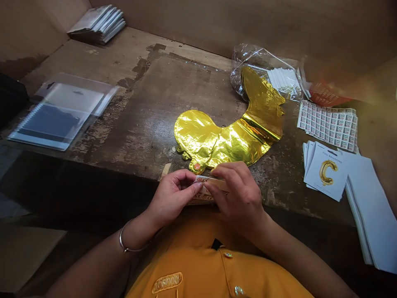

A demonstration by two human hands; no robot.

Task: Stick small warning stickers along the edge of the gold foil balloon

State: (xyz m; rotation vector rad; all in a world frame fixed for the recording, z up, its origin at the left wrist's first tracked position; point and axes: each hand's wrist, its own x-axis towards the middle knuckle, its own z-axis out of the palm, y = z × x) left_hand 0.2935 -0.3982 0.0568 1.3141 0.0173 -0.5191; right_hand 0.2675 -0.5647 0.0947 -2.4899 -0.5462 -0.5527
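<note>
My left hand [173, 192] pinches a small sheet of stickers [207, 191] between thumb and fingers, at the table's front edge. Small red and black marks are printed on the sheet. My right hand [238, 188] is closed at the sheet's other side, its thumb against the printed face and its index finger bent over the top edge. Whether a single sticker is lifted there cannot be made out. Just beyond both hands lies a flat gold foil balloon [223, 140], curved, with a small round reddish sticker [197, 166] on its near tab.
Clear plastic sleeves [58, 111] lie at left, below stacked packets [101, 22] in the back corner. At right are a clear bag [257, 58] with white pieces, an orange-red item [328, 94], label sheets [328, 124], cards with a gold C [325, 171], and white cards [370, 207].
</note>
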